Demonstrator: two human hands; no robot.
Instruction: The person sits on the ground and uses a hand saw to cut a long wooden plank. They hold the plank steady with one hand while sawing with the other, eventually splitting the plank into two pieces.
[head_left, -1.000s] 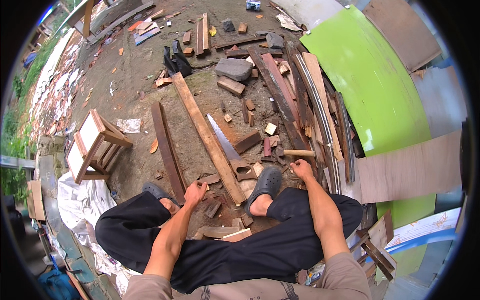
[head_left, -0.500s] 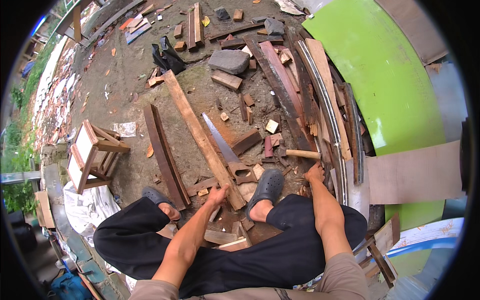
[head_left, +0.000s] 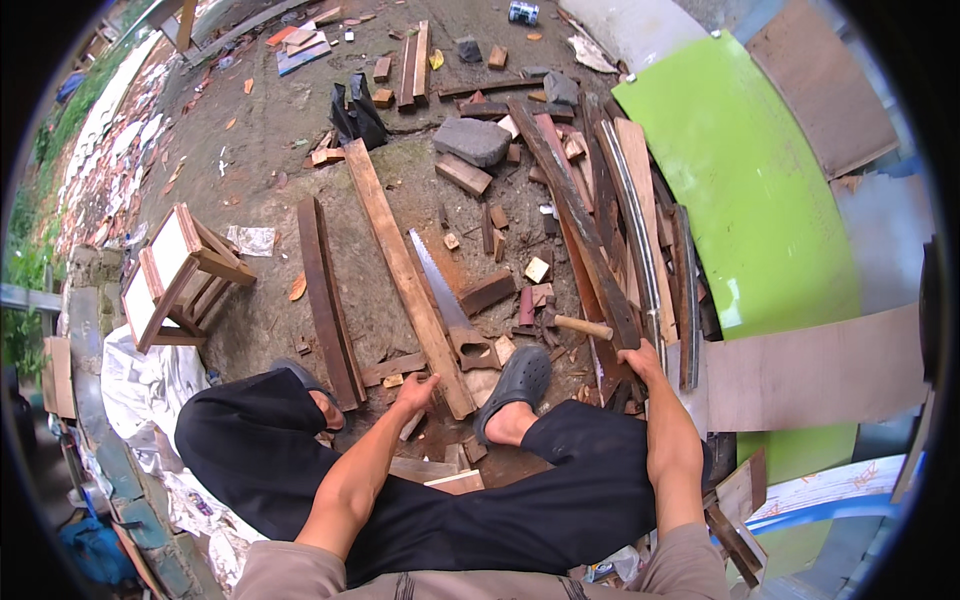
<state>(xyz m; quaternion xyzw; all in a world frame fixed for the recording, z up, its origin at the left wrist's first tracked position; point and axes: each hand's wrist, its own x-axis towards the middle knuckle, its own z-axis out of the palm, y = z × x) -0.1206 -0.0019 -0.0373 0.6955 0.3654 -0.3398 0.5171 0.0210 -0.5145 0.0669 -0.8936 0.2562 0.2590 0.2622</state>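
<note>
A long light-brown wooden board lies lengthwise in front of me. My left hand is closed at the left edge of its near end. On the right, my right hand grips the near end of a long dark plank, which slopes away over a pile of timber. Just left of that hand lies a hammer with a light wooden handle. A handsaw rests along the board's right side, its wooden handle towards me.
Another dark beam lies left of the board, beside a small wooden stool with a white top. Wood offcuts and a grey stone block lie farther off. A green panel bounds the right side. My clog is beside the saw handle.
My right hand has taken hold of the dark plank, and its near end has come closer to me. The left hand stays by the board's edge. The view has shifted slightly.
</note>
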